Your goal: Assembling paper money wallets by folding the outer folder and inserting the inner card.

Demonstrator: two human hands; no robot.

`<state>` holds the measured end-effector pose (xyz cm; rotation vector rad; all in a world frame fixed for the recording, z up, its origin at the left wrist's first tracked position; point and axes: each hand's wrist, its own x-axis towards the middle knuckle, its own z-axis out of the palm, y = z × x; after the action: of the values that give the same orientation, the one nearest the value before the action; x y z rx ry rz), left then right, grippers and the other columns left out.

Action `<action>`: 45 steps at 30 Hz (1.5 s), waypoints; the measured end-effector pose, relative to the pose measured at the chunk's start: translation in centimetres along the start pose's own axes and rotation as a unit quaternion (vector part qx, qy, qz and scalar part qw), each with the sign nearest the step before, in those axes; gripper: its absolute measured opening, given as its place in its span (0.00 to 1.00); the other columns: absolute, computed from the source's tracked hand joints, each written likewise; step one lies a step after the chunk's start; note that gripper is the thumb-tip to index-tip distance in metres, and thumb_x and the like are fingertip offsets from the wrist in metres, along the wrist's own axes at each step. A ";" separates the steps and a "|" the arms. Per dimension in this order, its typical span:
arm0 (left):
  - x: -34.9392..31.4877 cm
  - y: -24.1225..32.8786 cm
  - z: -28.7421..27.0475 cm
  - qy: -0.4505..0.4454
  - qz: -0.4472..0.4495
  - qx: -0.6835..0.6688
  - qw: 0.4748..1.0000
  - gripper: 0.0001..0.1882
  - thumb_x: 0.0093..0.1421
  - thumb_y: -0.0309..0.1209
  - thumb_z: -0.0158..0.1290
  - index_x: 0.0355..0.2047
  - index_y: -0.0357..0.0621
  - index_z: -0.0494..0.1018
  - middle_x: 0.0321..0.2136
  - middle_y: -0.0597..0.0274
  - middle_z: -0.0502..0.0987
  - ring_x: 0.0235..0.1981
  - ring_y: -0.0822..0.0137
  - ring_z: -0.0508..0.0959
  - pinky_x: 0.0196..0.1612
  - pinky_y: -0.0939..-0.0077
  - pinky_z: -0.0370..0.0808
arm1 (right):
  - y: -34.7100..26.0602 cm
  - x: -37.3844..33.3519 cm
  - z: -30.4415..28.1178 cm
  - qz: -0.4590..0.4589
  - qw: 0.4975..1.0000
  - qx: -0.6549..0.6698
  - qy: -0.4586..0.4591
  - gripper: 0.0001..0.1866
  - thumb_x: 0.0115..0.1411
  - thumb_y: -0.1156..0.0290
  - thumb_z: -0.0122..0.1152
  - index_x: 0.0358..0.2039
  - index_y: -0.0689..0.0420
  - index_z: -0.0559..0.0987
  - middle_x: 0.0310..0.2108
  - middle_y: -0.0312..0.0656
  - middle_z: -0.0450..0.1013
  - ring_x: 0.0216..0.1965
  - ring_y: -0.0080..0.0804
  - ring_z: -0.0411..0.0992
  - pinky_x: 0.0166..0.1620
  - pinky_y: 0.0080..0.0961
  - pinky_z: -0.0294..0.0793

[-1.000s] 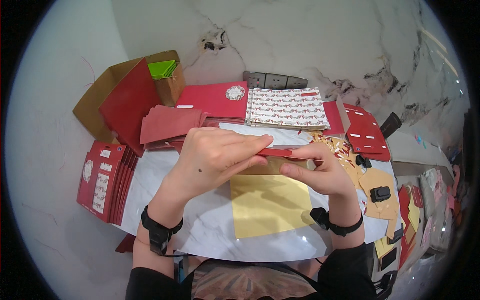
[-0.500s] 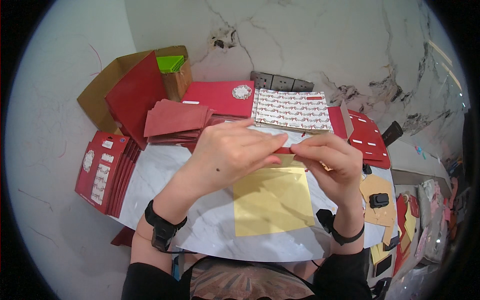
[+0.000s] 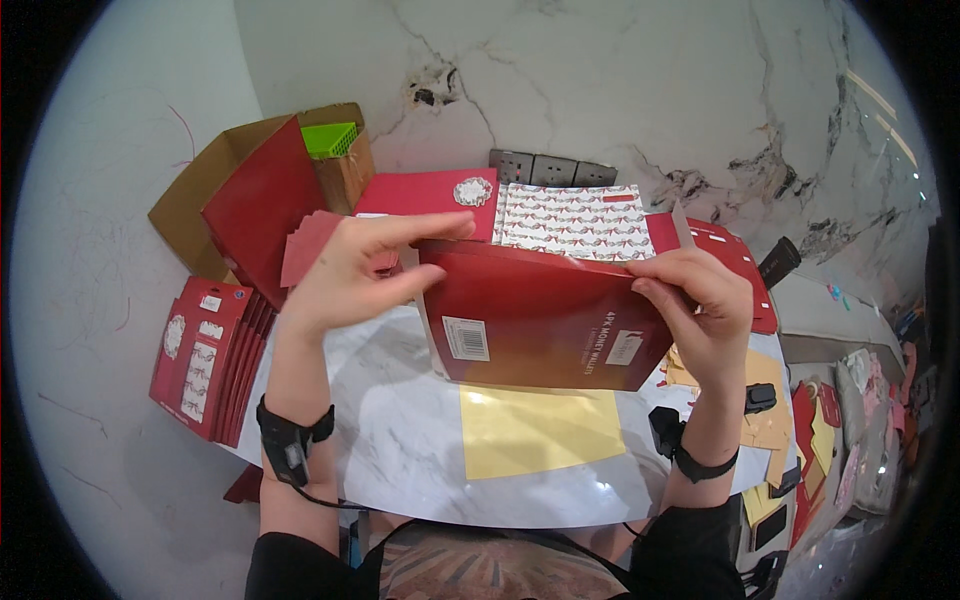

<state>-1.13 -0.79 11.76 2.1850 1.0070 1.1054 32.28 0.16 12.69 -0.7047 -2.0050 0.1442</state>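
Observation:
My right hand (image 3: 706, 298) pinches the upper right edge of a flat red cardboard package (image 3: 545, 310) between thumb and fingers. The package stands tilted up over the table, its printed side with white labels facing me. My left hand (image 3: 350, 265) is open at the upper left corner, thumb and fingers spread apart; the thumb overlaps the corner, and I cannot tell if it presses on it. Below the package a yellow paper sheet (image 3: 540, 435) lies on the white marble-patterned table (image 3: 395, 455).
Similar red packages (image 3: 205, 360) lean in a row at the left. Behind them stand a brown carton (image 3: 190, 190) and a green basket (image 3: 330, 140). Patterned white envelopes (image 3: 575, 215) and red folders (image 3: 425, 195) lie at the back. Tan paper pieces (image 3: 765, 400) sit at the right.
The red package, earlier seen only as a thin edge between both hands, now shows its broad face toward me. My left hand has moved left and opened; my right hand has shifted slightly right.

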 end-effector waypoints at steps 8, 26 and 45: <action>-0.4 -1.9 0.2 0.051 0.023 -0.142 0.988 0.22 0.54 0.11 0.52 0.50 0.34 0.77 0.43 0.56 0.81 0.44 0.73 0.80 0.46 0.79 0.79 | 0.5 0.1 -1.4 0.015 0.999 0.044 0.010 0.09 0.52 0.83 0.67 0.35 0.62 0.85 0.29 0.41 0.80 0.31 0.25 0.76 0.34 0.19 0.71; 0.7 -1.2 4.4 0.227 0.235 0.120 0.938 0.08 0.50 0.19 0.64 0.31 0.39 0.80 0.28 0.58 0.83 0.30 0.64 0.82 0.46 0.61 0.82 | -0.1 0.4 -1.3 0.003 0.993 -0.044 -0.110 0.19 0.48 0.68 0.75 0.41 0.57 0.82 0.35 0.40 0.78 0.39 0.31 0.77 0.52 0.37 0.73; 0.7 -0.7 4.4 0.028 0.247 0.033 0.968 0.19 0.41 0.16 0.57 0.36 0.40 0.82 0.33 0.58 0.84 0.35 0.62 0.84 0.47 0.63 0.80 | -0.6 -0.6 2.9 -0.092 0.990 -0.033 -0.103 0.12 0.49 0.69 0.72 0.35 0.56 0.83 0.26 0.37 0.74 0.30 0.36 0.73 0.36 0.31 0.71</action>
<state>2.46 -0.18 9.17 2.5496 0.5309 1.3668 29.85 -0.10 10.96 -0.5597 -2.2708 0.0426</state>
